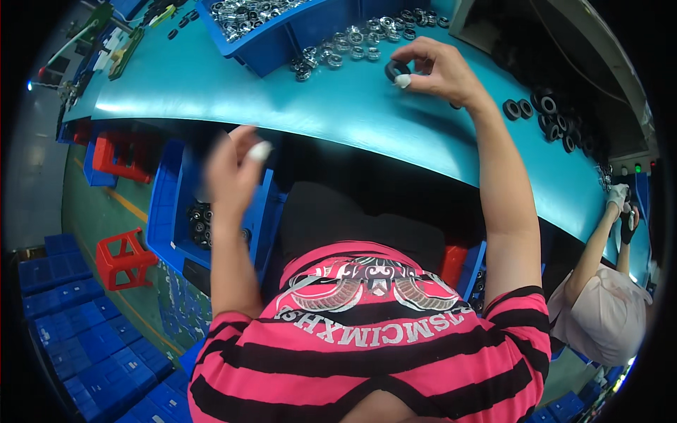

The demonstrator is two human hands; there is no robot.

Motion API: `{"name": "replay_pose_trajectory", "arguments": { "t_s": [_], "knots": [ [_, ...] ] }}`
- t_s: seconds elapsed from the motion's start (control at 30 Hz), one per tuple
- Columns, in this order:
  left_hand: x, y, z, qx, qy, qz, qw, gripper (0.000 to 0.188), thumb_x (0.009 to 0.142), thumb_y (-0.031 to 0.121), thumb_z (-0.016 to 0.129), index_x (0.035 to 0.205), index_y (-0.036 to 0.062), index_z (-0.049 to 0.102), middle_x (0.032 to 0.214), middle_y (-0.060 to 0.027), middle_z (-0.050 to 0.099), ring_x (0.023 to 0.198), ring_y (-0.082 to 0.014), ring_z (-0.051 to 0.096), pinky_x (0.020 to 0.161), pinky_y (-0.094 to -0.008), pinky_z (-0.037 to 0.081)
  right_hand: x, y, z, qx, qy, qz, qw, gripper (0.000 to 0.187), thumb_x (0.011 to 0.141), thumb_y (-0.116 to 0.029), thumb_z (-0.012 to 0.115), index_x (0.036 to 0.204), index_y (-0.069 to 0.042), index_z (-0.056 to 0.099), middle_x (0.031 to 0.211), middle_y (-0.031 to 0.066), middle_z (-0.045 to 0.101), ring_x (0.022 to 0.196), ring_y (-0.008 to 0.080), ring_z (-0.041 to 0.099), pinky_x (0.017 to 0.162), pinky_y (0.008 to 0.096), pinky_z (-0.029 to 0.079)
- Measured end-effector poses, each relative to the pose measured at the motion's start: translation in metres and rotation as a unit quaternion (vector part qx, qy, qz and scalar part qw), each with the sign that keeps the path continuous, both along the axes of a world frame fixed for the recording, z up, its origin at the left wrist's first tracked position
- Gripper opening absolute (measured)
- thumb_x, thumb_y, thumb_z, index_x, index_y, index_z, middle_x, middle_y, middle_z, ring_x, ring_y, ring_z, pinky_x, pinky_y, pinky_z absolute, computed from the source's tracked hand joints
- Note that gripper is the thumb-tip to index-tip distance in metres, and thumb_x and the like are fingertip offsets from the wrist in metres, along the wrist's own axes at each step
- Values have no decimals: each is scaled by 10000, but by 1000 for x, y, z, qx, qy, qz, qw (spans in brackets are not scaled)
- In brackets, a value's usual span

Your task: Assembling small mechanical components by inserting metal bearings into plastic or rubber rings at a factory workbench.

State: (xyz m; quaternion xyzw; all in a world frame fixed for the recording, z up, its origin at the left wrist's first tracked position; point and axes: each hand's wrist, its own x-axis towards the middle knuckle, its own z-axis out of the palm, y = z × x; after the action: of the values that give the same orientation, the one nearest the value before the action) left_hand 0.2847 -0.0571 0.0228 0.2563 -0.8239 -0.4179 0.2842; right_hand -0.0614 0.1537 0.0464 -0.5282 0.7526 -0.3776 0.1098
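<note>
Above the turquoise table, my right hand (438, 76) pinches a black rubber ring (396, 70), like a small tyre, between thumb and fingers. A white cover is on that thumb. Shiny chrome wheel hubs (356, 40) lie loose on the table just beyond and left of this hand. My left hand (234, 166), also with a white thumb cover, is off the table's near edge, over a blue bin (163, 201). Small black wheels (200, 225) lie in that bin. Motion smears the left fingers, so what they hold, if anything, cannot be made out.
A blue tray (271, 51) full of chrome hubs stands at the back. Several black rings (553, 113) lie at the right beside a large box-shaped housing (564, 49). A co-worker (603, 307) sits at far right. Red stools (123, 259) and stacked blue crates (106, 352) are at left.
</note>
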Motion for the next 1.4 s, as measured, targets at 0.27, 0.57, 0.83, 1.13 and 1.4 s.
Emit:
{"name": "replay_pose_trajectory", "arguments": {
  "t_s": [0.27, 0.57, 0.83, 1.13, 1.4],
  "knots": [
    [-162, 44, -3, 492, 187, -266, 808, 438, 1054, 187, 519, 1451, 11, 458, 1250, -159, 621, 1050, -245, 660, 903, -381, 562, 27, -32, -16, -179, -184, 77, 964, 326, 761, -94, 841, 1045, -38, 692, 1098, 33, 683, 974, 129, 666, 898, 305, 550],
    [-162, 22, -21, 556, 217, -370, 712, 515, 1038, 205, 543, 1491, 0, 406, 1371, -288, 548, 1099, -247, 639, 1008, -397, 523, 8, -49, -45, -90, 143, -32, 985, 374, 883, -93, 657, 1255, -125, 670, 1313, 52, 644, 1197, 273, 574, 954, 357, 514],
    [-161, 23, -22, 568, 216, -373, 701, 508, 1042, 184, 521, 1499, 5, 392, 1396, -302, 523, 1110, -247, 636, 1031, -403, 509, 8, -42, -39, -32, 110, -66, 991, 329, 823, -90, 658, 1150, -109, 697, 1087, 85, 675, 1048, 293, 615, 919, 413, 512],
    [-159, 24, -26, 561, 225, -364, 709, 444, 1048, 167, 498, 1475, 63, 435, 1374, -305, 533, 1131, -296, 629, 1057, -462, 486, 11, -33, -35, -3, 113, -72, 991, 329, 817, -158, 690, 1139, -95, 710, 1020, 111, 625, 966, 265, 640, 862, 393, 533],
    [-159, 24, -28, 562, 235, -315, 728, 305, 1064, 258, 502, 1267, 40, 561, 1275, -295, 590, 1095, -319, 657, 1015, -465, 530, 12, -30, -31, -18, 44, -84, 995, 332, 805, -227, 728, 1101, -77, 721, 1013, 114, 641, 923, 255, 660, 833, 389, 544]
  ]
}}
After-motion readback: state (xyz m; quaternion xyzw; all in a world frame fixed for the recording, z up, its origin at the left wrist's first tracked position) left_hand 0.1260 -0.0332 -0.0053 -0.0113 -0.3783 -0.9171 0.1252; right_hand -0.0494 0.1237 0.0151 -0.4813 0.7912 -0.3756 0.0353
